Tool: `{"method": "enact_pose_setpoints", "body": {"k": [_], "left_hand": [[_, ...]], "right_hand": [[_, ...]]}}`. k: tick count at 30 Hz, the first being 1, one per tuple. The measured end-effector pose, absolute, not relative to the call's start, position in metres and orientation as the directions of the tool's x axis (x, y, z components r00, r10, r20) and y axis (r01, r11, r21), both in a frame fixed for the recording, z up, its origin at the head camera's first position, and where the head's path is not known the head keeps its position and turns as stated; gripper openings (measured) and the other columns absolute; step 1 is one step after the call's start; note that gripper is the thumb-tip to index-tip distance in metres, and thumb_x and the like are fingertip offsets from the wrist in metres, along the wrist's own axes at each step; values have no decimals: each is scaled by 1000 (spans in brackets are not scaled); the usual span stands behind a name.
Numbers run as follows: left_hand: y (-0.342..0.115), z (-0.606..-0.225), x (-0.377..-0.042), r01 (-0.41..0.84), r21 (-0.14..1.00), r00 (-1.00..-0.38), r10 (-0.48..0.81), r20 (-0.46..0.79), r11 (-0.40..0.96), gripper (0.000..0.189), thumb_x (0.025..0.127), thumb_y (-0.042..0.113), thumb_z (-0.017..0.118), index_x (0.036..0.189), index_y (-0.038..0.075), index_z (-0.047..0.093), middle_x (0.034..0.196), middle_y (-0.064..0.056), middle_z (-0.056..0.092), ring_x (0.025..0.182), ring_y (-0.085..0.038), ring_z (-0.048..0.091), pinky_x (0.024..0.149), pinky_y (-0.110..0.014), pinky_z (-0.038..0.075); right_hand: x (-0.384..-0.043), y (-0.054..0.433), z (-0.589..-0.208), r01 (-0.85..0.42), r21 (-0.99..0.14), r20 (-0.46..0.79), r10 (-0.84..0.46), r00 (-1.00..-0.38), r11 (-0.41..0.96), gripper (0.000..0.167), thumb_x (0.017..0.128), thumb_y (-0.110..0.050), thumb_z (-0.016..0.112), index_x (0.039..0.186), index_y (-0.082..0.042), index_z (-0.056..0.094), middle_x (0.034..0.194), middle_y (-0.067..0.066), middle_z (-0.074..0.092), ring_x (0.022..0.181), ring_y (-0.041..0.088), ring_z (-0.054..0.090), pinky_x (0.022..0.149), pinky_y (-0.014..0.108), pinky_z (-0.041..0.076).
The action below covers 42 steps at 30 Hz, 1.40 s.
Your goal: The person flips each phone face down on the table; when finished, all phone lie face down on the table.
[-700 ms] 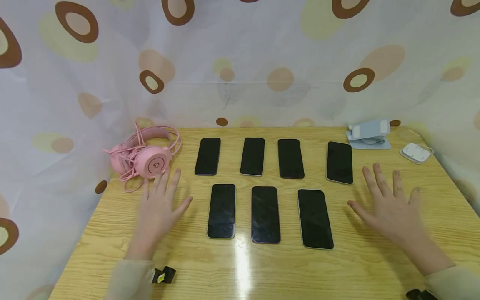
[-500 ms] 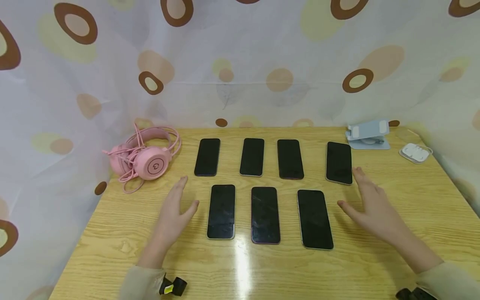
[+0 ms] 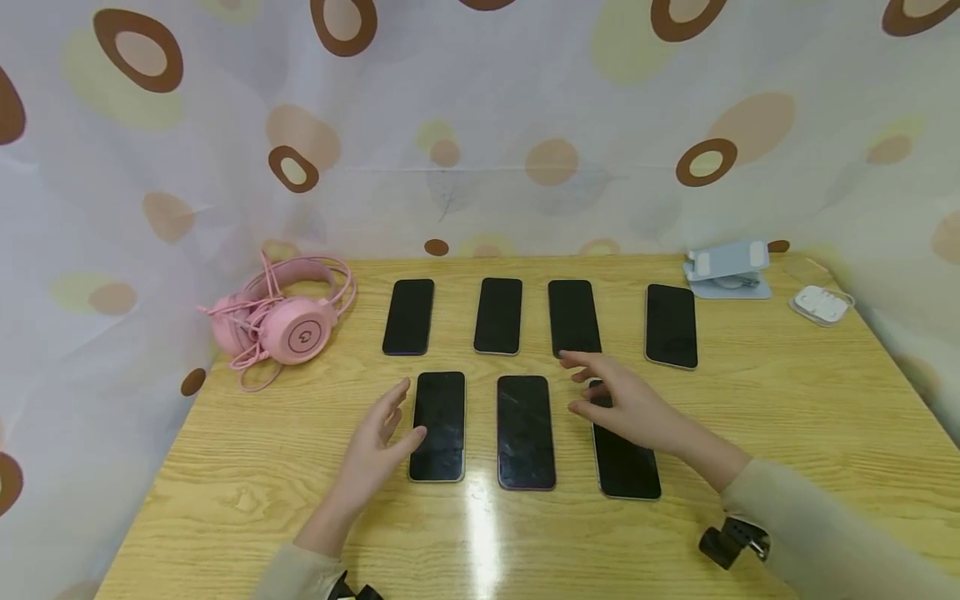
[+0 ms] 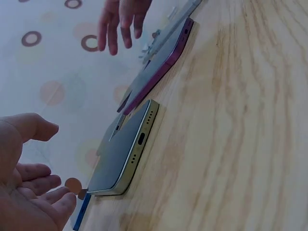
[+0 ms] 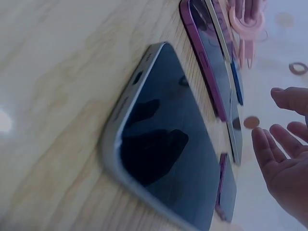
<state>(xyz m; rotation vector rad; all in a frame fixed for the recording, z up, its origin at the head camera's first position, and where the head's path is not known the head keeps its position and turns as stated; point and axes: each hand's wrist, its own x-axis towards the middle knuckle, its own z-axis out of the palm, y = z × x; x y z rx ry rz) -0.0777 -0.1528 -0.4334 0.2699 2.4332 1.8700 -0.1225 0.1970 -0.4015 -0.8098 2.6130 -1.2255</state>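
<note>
Several black-screened smartphones lie face up in two rows. My left hand (image 3: 372, 457) hovers with fingers loosely bent over the left edge of the front-left phone (image 3: 441, 429); its pale-gold edge and charging port show in the left wrist view. Between the hands lies the front-middle phone (image 3: 526, 442), whose purple frame (image 4: 171, 60) stands out in the left wrist view. My right hand (image 3: 628, 402), fingers slightly curled and holding nothing, is over the upper part of the front-right phone (image 3: 630, 473), partly hiding it. That phone's glass (image 5: 166, 125) mirrors the hand in the right wrist view.
Four-legged clutter is absent from the back row, where phones (image 3: 408, 317) stretch across the wooden table (image 3: 247, 500). Pink headphones (image 3: 303, 329) with a tangled cable sit back left. A light-blue folding stand (image 3: 726, 265) and white earphones in a case (image 3: 820, 305) are back right.
Both hands have moved inward from spread positions beside the phones, the right one farther left. Their fingers, spread wide before, are now more bent. The phones lie where they were.
</note>
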Motion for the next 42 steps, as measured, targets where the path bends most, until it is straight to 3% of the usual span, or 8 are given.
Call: {"method": "enact_pose_setpoints", "body": {"k": [10, 17, 25, 29, 33, 42], "left_hand": [[-146, -446, -66, 15, 960, -987, 156, -30, 281, 73, 87, 9, 70, 148, 4, 30, 153, -13, 27, 140, -25, 24, 108, -28, 25], [-144, -453, -61, 47, 949, -985, 173, -8, 311, 83, 82, 8, 75, 149, 3, 27, 153, -16, 25, 140, -27, 23, 109, -31, 23], [-145, -450, -58, 107, 847, -977, 211, -7, 521, 94, 76, 23, 82, 151, 7, 26, 154, -10, 27, 140, -26, 24, 111, -46, 23], [-146, -451, -59, 139, 804, -966, 257, -18, 578, 102, 71, 26, 86, 151, 6, 26, 155, -10, 24, 141, -26, 23, 111, -47, 24], [-146, -454, -62, 171, 775, -954, 300, -25, 608, 106, 68, 24, 88, 151, 7, 25, 157, -7, 20, 142, -23, 20, 111, -45, 23], [-143, -451, -64, 172, 769, -946, 321, -45, 615, 104, 69, 23, 87, 151, 7, 26, 157, -7, 20, 141, -24, 20, 110, -47, 25]], "right_hand": [[-155, 134, -412, -459, -751, 57, -645, -762, 475, 59, 85, -3, 70, 138, 0, 44, 131, 16, 50, 104, 26, 56, 82, 29, 52], [-176, 96, -421, -484, -718, -2, -697, -717, 500, 60, 85, -6, 71, 139, 0, 45, 132, 13, 49, 103, 23, 56, 82, 28, 51], [-190, 69, -427, -543, -621, -85, -737, -670, 565, 65, 82, -13, 77, 137, 2, 47, 118, 11, 53, 96, 20, 53, 83, 31, 46], [-195, 61, -428, -555, -588, -140, -750, -646, 589, 69, 79, -19, 80, 137, 1, 48, 107, 6, 50, 86, 17, 46, 76, 29, 43], [-201, 56, -428, -567, -556, -157, -747, -646, 607, 69, 75, -18, 83, 135, -2, 52, 110, 6, 50, 81, 15, 45, 71, 26, 41], [-206, 57, -428, -581, -543, -166, -756, -633, 606, 64, 70, -21, 86, 125, -3, 58, 110, 8, 55, 90, 18, 48, 83, 31, 44]]}}
